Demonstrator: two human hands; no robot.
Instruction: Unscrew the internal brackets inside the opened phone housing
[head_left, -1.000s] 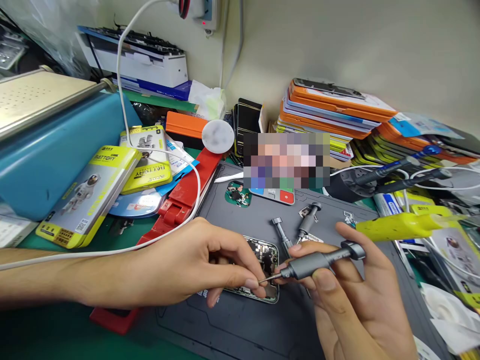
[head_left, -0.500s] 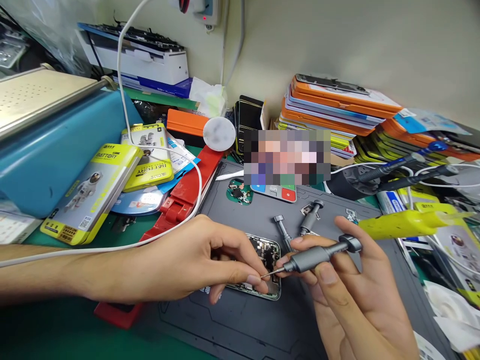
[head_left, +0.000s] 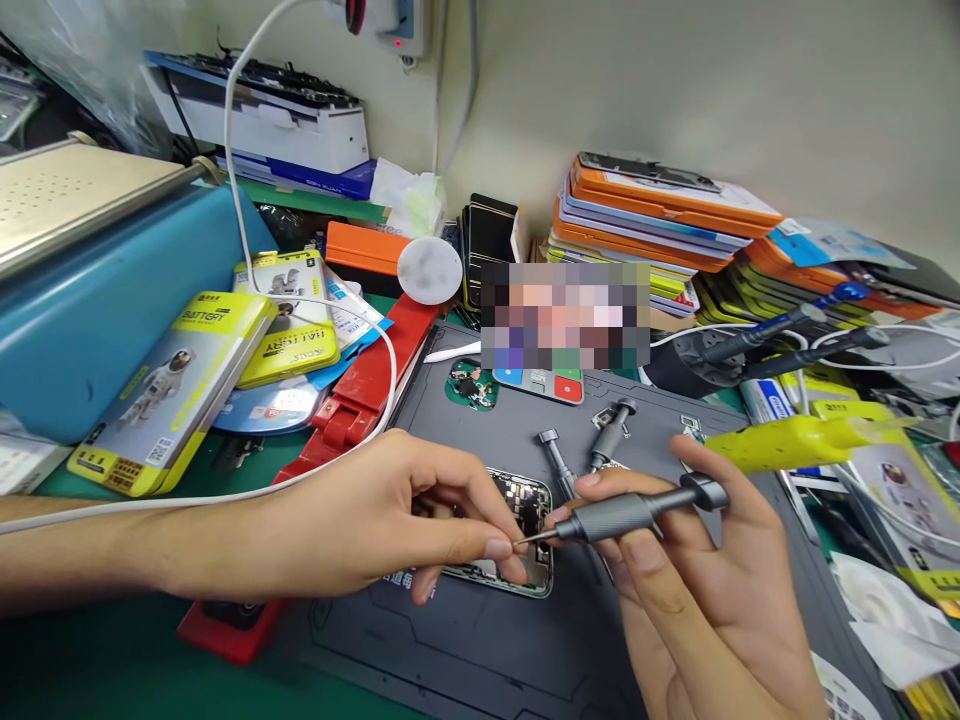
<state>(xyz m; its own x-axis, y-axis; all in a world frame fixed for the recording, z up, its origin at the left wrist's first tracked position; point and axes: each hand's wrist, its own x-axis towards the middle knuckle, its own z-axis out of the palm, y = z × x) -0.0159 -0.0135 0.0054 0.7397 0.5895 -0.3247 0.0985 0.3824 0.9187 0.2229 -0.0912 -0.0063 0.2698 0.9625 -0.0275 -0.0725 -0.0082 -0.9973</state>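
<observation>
My right hand point(head_left: 697, 590) is closed around a grey precision screwdriver point(head_left: 615, 518), held nearly level with its thin bit pointing left. My left hand point(head_left: 382, 515) is closed in a pinch, thumb and index finger meeting right at the bit's tip. Anything between those fingertips is too small or too hidden to make out. Below the hands an opened phone point(head_left: 536, 500) lies on the dark grey work mat point(head_left: 420, 640), its inner parts showing. My left hand covers much of the phone. Two more small screwdrivers, one upright-headed point(head_left: 556, 460) and one thicker point(head_left: 613, 435), lie just behind it.
A small green circuit board point(head_left: 471, 385) lies farther back on the mat. Yellow battery boxes point(head_left: 172, 390) and a red hinged tool point(head_left: 352, 395) stand left. A white cable point(head_left: 300, 488) crosses my left forearm. To the right are a yellow syringe-like tube point(head_left: 787, 442) and a tool holder point(head_left: 675, 362).
The whole view has shifted slightly, so the surroundings appear a little farther left. Both hands keep the same grip, with the screwdriver tip still at my left fingertips.
</observation>
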